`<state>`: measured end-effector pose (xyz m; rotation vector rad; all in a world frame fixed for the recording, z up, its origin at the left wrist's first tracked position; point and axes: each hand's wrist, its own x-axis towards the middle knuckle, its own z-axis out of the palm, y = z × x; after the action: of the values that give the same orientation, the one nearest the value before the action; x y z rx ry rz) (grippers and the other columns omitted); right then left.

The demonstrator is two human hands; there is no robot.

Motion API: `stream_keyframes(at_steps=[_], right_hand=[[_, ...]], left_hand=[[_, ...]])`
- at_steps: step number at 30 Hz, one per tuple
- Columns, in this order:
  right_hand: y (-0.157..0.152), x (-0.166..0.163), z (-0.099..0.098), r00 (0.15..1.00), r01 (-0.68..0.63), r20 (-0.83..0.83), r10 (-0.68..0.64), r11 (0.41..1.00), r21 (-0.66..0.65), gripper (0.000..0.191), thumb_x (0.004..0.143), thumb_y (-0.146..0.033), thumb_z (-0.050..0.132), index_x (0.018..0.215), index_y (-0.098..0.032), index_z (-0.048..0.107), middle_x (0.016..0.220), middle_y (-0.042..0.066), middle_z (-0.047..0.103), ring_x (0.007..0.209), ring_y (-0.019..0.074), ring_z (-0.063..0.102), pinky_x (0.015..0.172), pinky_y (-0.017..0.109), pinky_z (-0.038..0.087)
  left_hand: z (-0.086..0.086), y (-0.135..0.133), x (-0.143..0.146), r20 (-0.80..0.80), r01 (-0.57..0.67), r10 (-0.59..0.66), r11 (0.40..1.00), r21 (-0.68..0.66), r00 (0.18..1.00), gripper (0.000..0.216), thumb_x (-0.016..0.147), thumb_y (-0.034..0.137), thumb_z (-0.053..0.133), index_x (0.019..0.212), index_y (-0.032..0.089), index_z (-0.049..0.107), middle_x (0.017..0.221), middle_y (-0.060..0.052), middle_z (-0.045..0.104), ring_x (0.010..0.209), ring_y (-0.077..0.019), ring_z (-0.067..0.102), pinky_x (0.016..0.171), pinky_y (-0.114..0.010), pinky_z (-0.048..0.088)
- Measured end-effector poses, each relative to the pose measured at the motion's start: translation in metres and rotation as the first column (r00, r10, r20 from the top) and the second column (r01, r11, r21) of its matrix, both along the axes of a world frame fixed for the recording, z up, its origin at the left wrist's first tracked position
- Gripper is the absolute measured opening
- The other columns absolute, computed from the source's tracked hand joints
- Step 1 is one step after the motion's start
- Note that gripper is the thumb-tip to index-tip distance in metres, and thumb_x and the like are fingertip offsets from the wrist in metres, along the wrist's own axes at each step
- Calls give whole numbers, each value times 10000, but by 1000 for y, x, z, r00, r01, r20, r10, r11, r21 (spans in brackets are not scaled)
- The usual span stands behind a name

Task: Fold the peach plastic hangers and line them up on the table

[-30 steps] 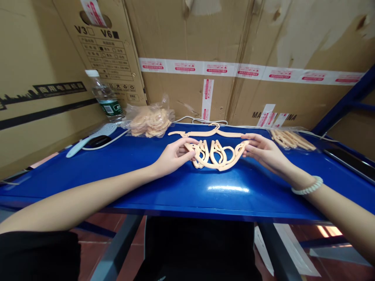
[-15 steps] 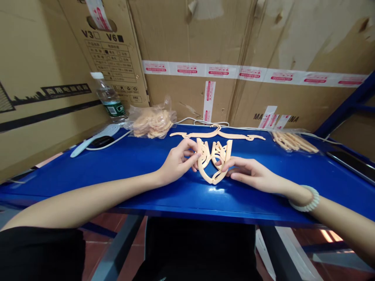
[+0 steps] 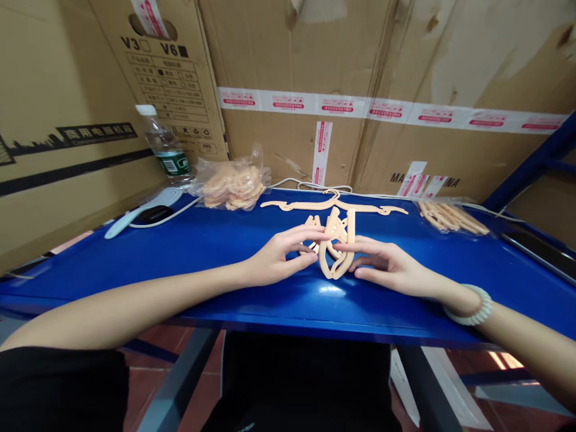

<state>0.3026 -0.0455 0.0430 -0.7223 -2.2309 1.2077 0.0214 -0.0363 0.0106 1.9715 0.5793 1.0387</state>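
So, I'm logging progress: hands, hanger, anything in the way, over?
Left hand and right hand touching folded hanger from either side. Its limbs close together, forming a narrow U. Similar parts close behind, partly hidden; spread hanger beyond, apart from hands.

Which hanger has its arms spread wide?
The hanger lying at the back of the blue table: its arms stretch sideways. The folded hanger between the left hand and right hand has arms close together.
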Motion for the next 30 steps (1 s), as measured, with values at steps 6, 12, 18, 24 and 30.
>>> stream_keyframes(at_steps=[6,12,18,24,30], right_hand=[[1,3,-3,998,36,-45,-37,999,-28,498,963,-379,722,1441,-302,604,1558,95,476,1223,285,641,1025,434,571],[0,5,0,1000,-8,-10,8,999,35,454,987,-354,698,1424,-270,607,1509,96,535,1321,294,569,1079,449,527],[-1,6,3,995,-64,73,62,997,34,455,990,-376,687,1428,-283,609,1510,88,533,1370,310,517,1086,447,506],[8,14,4,984,179,26,-179,984,8,511,964,-474,685,1419,-251,621,1389,106,632,1197,317,632,958,448,571],[34,40,-2,878,386,168,-449,870,306,507,944,-581,610,1292,-220,688,1228,118,694,1083,350,651,884,495,569]], left_hand=[[-1,4,-1,59,38,-34,997,-71,998,417,937,262,684,1354,254,664,1482,-117,521,1296,-282,602,1008,-376,604],[-6,8,-3,-12,83,-83,995,51,997,537,928,274,701,1451,252,580,1540,-148,489,1321,-319,591,1008,-414,598],[0,4,-7,-253,135,-47,929,343,966,731,907,301,726,1567,273,412,1582,-137,469,1504,-349,382,1242,-578,316],[0,4,-9,-243,87,6,925,370,970,492,942,296,661,1399,217,498,1617,-174,390,1529,-316,340,1237,-523,333],[-3,12,-14,-311,35,108,907,420,944,405,964,303,609,1342,196,510,1521,-184,491,1472,-308,416,1205,-521,365]])
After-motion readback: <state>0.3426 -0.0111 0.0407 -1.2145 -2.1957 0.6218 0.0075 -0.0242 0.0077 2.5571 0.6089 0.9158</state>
